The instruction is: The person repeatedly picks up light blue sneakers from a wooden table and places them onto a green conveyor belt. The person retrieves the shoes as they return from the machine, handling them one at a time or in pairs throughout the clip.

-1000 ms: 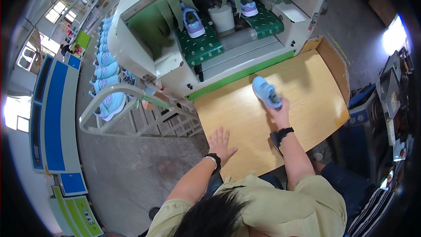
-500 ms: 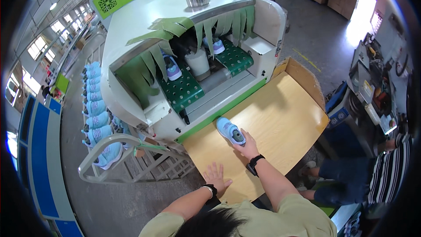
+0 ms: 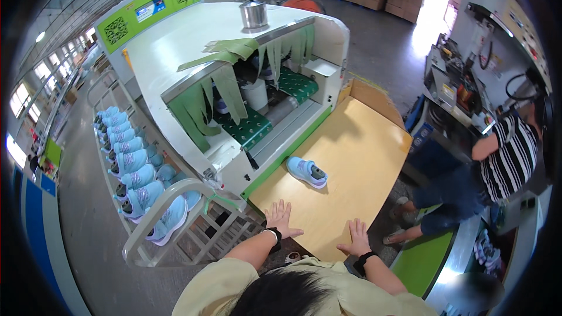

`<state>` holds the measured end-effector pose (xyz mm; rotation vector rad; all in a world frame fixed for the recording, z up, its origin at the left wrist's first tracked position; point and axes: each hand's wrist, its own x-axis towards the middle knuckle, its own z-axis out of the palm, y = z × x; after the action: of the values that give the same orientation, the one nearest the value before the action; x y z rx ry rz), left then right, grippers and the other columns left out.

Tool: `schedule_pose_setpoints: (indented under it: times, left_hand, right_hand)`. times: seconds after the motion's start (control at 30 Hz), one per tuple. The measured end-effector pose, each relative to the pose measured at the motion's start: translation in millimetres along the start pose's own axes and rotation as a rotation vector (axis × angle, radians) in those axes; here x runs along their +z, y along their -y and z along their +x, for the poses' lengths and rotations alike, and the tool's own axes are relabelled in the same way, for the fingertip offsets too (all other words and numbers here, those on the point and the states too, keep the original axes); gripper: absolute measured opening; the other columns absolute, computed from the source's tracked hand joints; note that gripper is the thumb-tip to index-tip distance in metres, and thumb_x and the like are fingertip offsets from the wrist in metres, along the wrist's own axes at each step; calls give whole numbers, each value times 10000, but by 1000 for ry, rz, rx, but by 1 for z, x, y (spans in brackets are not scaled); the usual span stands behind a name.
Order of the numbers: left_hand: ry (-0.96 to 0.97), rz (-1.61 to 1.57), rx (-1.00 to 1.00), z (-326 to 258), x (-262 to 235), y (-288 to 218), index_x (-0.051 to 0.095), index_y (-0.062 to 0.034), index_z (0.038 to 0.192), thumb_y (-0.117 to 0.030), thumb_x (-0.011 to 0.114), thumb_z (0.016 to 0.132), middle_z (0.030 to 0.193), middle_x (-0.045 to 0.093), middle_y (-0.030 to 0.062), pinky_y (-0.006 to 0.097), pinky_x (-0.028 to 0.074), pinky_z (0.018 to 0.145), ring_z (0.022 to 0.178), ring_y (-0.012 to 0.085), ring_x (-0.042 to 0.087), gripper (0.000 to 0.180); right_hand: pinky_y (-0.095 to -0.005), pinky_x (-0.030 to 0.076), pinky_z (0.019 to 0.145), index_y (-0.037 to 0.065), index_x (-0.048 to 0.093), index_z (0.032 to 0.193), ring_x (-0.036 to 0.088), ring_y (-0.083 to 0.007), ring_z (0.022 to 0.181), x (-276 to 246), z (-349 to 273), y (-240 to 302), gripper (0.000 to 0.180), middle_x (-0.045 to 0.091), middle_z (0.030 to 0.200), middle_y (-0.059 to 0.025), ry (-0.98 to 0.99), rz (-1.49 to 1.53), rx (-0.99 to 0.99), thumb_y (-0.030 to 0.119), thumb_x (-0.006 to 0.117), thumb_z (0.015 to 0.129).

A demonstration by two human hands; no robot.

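Note:
A light blue sneaker (image 3: 307, 171) with a dark opening and pale sole stands by itself on the wooden board (image 3: 357, 158), close to the machine's green edge. My left hand (image 3: 281, 219) lies with fingers spread on the board's near left part, a short way below the shoe. Nearer to me, my right hand (image 3: 356, 239) rests open at the board's front edge, thumb out, and holds nothing. Both hands are apart from the sneaker. Further shoes sit partly hidden behind the green strip curtain (image 3: 219, 96) of the white machine (image 3: 199, 35).
A rack (image 3: 199, 246) of light blue sneakers stands at the left. Two perforated green belts (image 3: 249, 131) run into the machine, with a metal pot (image 3: 253, 14) on top. A person in a striped shirt (image 3: 509, 152) stands at the right beside other equipment.
My right hand has let go of the sneaker and drawn back to the board's near edge. The shoe stays on the board. My view has turned, showing more of the rack.

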<state>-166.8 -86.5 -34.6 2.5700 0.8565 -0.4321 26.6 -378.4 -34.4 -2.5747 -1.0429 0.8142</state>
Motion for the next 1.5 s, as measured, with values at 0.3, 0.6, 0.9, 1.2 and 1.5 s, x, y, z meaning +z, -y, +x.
schedule_pose_setpoints:
  times: [0.3,0.6,0.9,1.2,1.5]
  left_hand:
    - [183,98,-35,10,-13,-4,-107,-130,1622,-876,612,692,1672,-178,206,696,-17,1171,1536,425,-163,1392]
    - [181,121,-43,9,-16,-7,-106,-159,1625,-898,599,677,1681,-168,181,690,9,1178,1542,412,-152,1393]
    - [184,86,-57,6,-18,-8,-111,-189,1626,-904,603,661,1686,-179,142,669,-31,1186,1548,373,-163,1398]
    - [157,49,-36,6,-15,-4,-78,-164,1631,-874,630,672,1686,-155,174,675,-21,1181,1546,390,-161,1387]
    - [159,54,-46,8,-13,-4,-83,-167,1630,-880,629,670,1686,-158,170,674,-25,1181,1547,380,-165,1392]
  right_hand:
    - [-659,233,1170,228,68,1638,-81,-424,1550,27,-32,14,1382,-67,1699,-157,60,-68,91,622,880,591]
    - [-650,232,1176,242,63,1638,-95,-412,1552,25,-34,19,1382,-67,1703,-136,74,-80,132,590,890,587]
    - [-642,218,1180,256,45,1640,-107,-398,1555,22,-32,20,1392,-100,1704,-121,107,-64,156,569,902,589]
    - [-642,234,1173,258,7,1638,-111,-397,1554,27,-28,16,1421,-111,1702,-127,109,-122,152,629,888,586]
    - [-640,237,1173,256,-1,1637,-110,-425,1547,28,-27,15,1429,-127,1696,-142,121,-141,149,665,872,583]
